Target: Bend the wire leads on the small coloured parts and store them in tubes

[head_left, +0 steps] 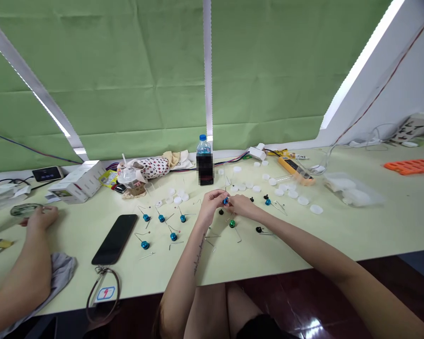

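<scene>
Above the middle of the table, my left hand (212, 203) pinches a small blue round piece (225, 201) that has a thin wire standing up from it. My right hand (243, 206) has its fingers closed on the same piece from the other side, and the fingertips partly hide it. Just below my hands stands a green round piece (232, 223) with a bent wire. A black knob-like part (221, 212) lies close by, and another black part (259, 230) sits to the right. Several blue round pieces with bent wires, such as this blue piece (173, 236), lie to the left.
Several white round caps (293, 194) and a bottle (205, 165) are at the back. A yellow multimeter-like device (296, 170) and a clear bag (351, 190) lie to the right. At left are a phone (115, 239) and another person's hand (44, 217).
</scene>
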The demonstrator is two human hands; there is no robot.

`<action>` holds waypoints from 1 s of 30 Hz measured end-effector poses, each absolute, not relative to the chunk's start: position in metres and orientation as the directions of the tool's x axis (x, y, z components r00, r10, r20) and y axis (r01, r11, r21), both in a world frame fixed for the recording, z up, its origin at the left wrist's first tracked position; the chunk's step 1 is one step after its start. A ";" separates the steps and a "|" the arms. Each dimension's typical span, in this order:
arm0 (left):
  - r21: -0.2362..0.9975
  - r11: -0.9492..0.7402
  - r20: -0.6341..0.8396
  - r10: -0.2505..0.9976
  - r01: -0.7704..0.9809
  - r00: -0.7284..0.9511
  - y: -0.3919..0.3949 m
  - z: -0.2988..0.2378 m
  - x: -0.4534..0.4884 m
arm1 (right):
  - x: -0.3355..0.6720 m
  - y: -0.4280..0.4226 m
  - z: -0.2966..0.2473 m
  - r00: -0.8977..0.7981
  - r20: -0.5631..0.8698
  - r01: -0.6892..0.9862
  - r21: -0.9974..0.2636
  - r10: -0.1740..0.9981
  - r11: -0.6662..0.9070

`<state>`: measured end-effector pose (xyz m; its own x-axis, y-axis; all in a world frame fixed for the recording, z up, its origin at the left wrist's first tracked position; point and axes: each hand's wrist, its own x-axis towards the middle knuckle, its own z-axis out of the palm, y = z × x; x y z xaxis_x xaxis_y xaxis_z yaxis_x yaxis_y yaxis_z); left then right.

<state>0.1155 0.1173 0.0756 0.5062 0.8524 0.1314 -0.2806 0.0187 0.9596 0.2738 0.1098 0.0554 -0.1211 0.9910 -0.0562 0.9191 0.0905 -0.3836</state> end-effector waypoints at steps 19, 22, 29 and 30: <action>0.981 -0.095 0.154 0.910 -0.169 0.386 0.126 0.067 0.115 | 0.313 0.112 0.102 0.074 0.290 0.463 -0.857 0.954 0.225; 0.955 -0.082 0.198 0.894 -0.287 0.402 0.126 0.067 0.115 | 0.308 0.117 0.074 -0.007 0.089 0.518 -0.852 0.996 0.080; 0.918 0.018 0.174 0.879 -0.396 0.444 0.129 0.064 0.112 | 0.284 0.137 0.034 -0.064 -0.055 0.592 -0.806 0.996 -0.007; 0.918 0.021 0.171 0.879 -0.396 0.445 0.129 0.064 0.113 | 0.282 0.139 0.033 -0.062 -0.062 0.616 -0.788 0.996 -0.011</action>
